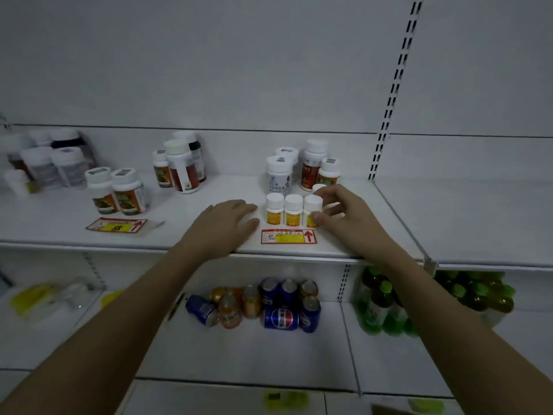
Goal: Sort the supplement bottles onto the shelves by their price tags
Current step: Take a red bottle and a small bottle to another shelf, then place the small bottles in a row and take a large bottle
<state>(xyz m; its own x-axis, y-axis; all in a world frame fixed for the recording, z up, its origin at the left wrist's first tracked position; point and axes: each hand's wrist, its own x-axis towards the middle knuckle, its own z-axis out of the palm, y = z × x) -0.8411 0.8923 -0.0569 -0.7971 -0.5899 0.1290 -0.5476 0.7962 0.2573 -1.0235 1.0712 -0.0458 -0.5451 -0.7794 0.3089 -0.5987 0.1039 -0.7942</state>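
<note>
Presently my right hand [341,214] pinches the rightmost small yellow bottle [312,211], squaring it into its row of three directly behind the price tag [288,236]; my left hand [229,224] rests flat, fingers together, on the shelf [185,235], likely for support.

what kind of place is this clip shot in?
Likely a shop aisle or a mock-up of one: white slotted shelving, a red price tag in front of small supplement bottles, and soda cans on the shelf below.

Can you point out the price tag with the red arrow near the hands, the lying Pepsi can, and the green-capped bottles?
price tag [288,236], head view, its yellow middle.
Pepsi can [280,319], head view, its logo.
green-capped bottles [386,286], head view, one cap.
</note>
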